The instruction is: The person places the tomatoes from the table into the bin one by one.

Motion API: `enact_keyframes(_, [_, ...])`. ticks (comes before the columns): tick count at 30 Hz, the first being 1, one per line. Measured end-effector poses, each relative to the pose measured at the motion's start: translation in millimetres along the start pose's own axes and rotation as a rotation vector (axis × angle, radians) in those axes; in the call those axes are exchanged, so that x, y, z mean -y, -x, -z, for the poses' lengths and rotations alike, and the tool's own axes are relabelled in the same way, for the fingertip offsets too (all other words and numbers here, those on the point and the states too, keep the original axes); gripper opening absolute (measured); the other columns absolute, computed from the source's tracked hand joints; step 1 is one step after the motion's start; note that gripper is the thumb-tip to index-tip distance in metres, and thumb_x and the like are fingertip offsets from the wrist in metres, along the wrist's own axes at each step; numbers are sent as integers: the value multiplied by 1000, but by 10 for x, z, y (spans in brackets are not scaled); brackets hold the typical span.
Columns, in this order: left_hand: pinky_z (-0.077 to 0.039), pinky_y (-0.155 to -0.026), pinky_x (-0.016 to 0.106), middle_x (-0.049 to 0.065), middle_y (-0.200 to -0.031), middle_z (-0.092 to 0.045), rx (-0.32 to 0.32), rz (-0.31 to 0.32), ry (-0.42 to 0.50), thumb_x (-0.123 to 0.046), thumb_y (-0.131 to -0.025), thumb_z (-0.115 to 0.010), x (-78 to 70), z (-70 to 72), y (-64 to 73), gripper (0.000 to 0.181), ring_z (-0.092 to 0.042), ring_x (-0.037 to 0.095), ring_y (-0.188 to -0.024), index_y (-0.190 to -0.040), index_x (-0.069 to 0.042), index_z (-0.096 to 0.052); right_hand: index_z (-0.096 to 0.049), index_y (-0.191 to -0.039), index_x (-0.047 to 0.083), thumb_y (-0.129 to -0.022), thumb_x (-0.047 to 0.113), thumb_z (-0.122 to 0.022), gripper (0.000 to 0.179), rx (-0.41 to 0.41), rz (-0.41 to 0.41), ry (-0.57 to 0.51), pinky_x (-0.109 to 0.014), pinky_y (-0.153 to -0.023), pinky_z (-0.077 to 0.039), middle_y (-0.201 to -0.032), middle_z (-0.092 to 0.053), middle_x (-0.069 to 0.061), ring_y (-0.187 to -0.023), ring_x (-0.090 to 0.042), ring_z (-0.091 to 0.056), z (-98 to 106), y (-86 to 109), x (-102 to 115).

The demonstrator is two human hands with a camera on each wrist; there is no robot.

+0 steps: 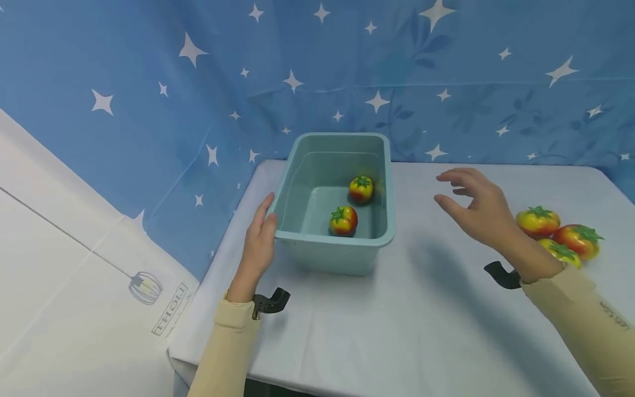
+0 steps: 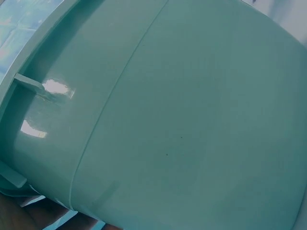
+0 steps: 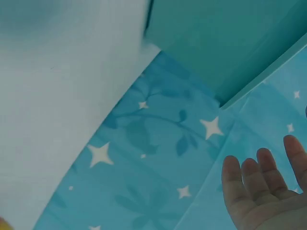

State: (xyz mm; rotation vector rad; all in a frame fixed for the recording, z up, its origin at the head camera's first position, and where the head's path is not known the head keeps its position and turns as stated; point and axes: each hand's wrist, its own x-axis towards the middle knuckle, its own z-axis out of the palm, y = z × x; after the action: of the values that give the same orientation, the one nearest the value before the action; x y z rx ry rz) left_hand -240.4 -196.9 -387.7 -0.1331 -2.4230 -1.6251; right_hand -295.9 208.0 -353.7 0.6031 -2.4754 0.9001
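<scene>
A pale green plastic bin (image 1: 331, 256) stands on the table, with two red-and-yellow tomatoes inside: one nearer the front (image 1: 343, 221) and the other tomato (image 1: 361, 189) by the right wall. My left hand (image 1: 260, 242) touches the bin's left side near the front corner, fingers extended along the outside. Its fingers show partly in the left wrist view, beside the bin's outer wall (image 2: 182, 115). My right hand (image 1: 478, 207) is in the air right of the bin, fingers spread and slightly bent, holding nothing. The right wrist view shows those fingers (image 3: 261, 177) apart from the bin.
Three similar tomatoes (image 1: 577, 241) lie grouped on the right of the table, partly behind my right wrist. A white cloth (image 1: 377, 336) covers the table. Blue star-patterned fabric (image 1: 337, 66) hangs along the back and left, with a white printed sheet (image 1: 89, 309) at far left.
</scene>
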Motion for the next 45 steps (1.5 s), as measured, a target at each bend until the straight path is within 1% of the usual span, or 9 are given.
enact_keyframes(6, [-31, -108, 57, -9, -158, -24, -24, 16, 9, -40, -105, -28, 42, 64, 60, 49, -32, 24, -141, -154, -36, -25, -61, -126, 6, -93, 23, -67, 37, 41, -122, 1, -51, -90, -46, -132, -53, -15, -113, -37, -54, -12, 159, -224])
enact_keyframes(9, [-31, -108, 57, -9, -158, -24, -25, 6, 19, -40, -105, -29, 54, 59, 56, 49, -32, 23, -142, -154, -36, -26, -60, -126, 5, -94, 25, -66, 38, 35, -176, 16, -41, -94, -47, -132, -52, -18, -114, -39, -53, 39, 275, -377])
enact_keyframes(16, [-33, -107, 55, -12, -158, -24, -5, -18, 46, -39, -105, -29, 36, -27, -23, 49, -32, 21, -141, -154, -35, -27, -56, -131, 3, -96, 32, -61, 45, 57, -347, 79, -56, -87, -49, -136, -45, -26, -112, -49, -52, 278, 577, -675])
enact_keyframes(19, [-32, -108, 55, -12, -158, -24, 2, -31, 48, -38, -105, -28, 22, -47, -31, 49, -31, 19, -142, -154, -35, -27, -54, -133, 3, -97, 35, -60, 48, 82, -391, 121, -25, -77, -53, -136, -43, -28, -109, -51, -53, 372, 684, -794])
enact_keyframes(21, [-32, -108, 55, -11, -158, -24, 2, -40, 47, -38, -105, -28, 19, -50, -32, 49, -30, 19, -142, -154, -34, -27, -54, -132, 1, -97, 33, -60, 48, 94, -397, 150, -25, -77, -49, -134, -43, -30, -110, -51, -51, 415, 744, -867])
enact_keyframes(22, [-31, -109, 55, -11, -158, -24, 1, -41, 41, -38, -105, -28, 20, -49, -32, 49, -29, 19, -143, -154, -34, -26, -54, -132, 0, -97, 33, -60, 48, 101, -400, 167, -26, -80, -47, -134, -43, -31, -113, -51, -48, 432, 770, -903])
enact_keyframes(26, [-32, -108, 55, -10, -158, -24, -12, -35, 23, -39, -105, -28, 22, -41, -25, 49, -31, 21, -142, -154, -34, -27, -51, -130, -5, -97, 30, -59, 49, 122, -455, 236, -70, -94, -30, -133, -40, -35, -123, -53, -34, 454, 855, -1004])
enact_keyframes(33, [-33, -107, 55, -10, -158, -26, -20, -31, 16, -40, -105, -28, 19, -26, -9, 50, -36, 24, -139, -154, -35, -27, -47, -127, -11, -90, 29, -65, 57, 145, -561, 394, -74, -89, -31, -128, -34, -41, -112, -59, -34, 475, 1025, -1127])
enact_keyframes(45, [-31, -109, 55, -10, -158, -25, -17, -57, 25, -38, -105, -29, 22, -21, -15, 50, -33, 21, -141, -154, -33, -27, -41, -131, -11, -87, 34, -71, 70, 230, -637, 415, -77, -88, -31, -132, -25, -44, -112, -58, -26, 555, 1248, -1301])
